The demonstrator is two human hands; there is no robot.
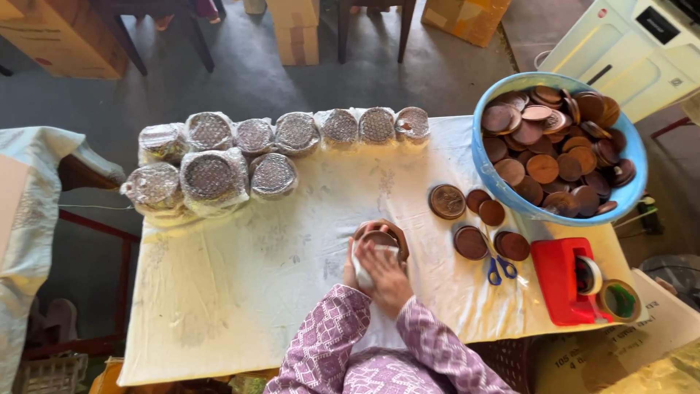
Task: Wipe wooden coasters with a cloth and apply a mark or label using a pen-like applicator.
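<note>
Both my hands meet at the near middle of the table over a stack of brown round discs partly covered by clear wrap. My right hand lies on top of the stack and presses the wrap against it. My left hand is mostly hidden behind the right one and grips the stack's left side. Both sleeves are purple with a white pattern. Loose brown discs lie just to the right of the stack.
A blue basin full of brown discs stands at the right. Several wrapped disc bundles sit along the far left and back. Blue-handled scissors, a red tape dispenser and a tape roll lie near right. The table wears a pale cover.
</note>
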